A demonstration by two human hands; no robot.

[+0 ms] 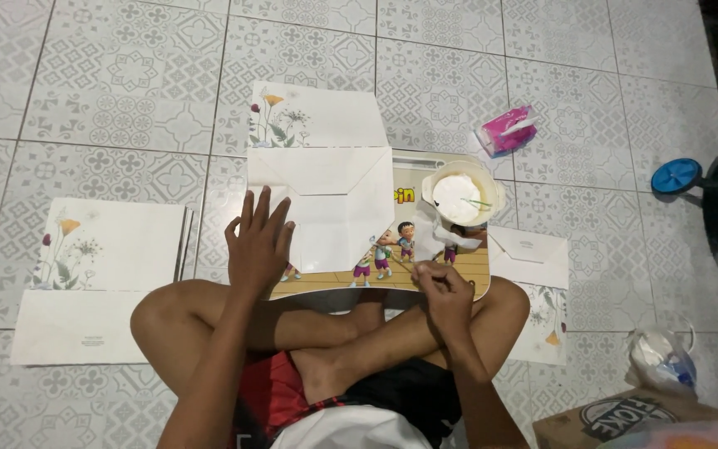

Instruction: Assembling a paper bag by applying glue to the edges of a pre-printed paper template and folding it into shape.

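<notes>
I sit cross-legged on a tiled floor with a small cartoon-printed lap table (463, 266) in front of my knees. A white folded paper bag (326, 191) with a flower print lies on it. My left hand (258, 241) rests flat with fingers spread on the bag's lower left corner. My right hand (444, 287) is curled over the table's front edge, fingers pinched together; whether it grips anything I cannot tell. A round bowl of white paste (461, 195) with a thin green stick in it stands on the table's right side.
A stack of flat flower-printed paper bags (105, 274) lies on the floor at left. Another bag (542, 274) lies by my right knee. A pink tissue pack (506, 130) sits behind; a plastic bag (662, 357), a cardboard box (617, 416) and a blue wheel (675, 176) are at right.
</notes>
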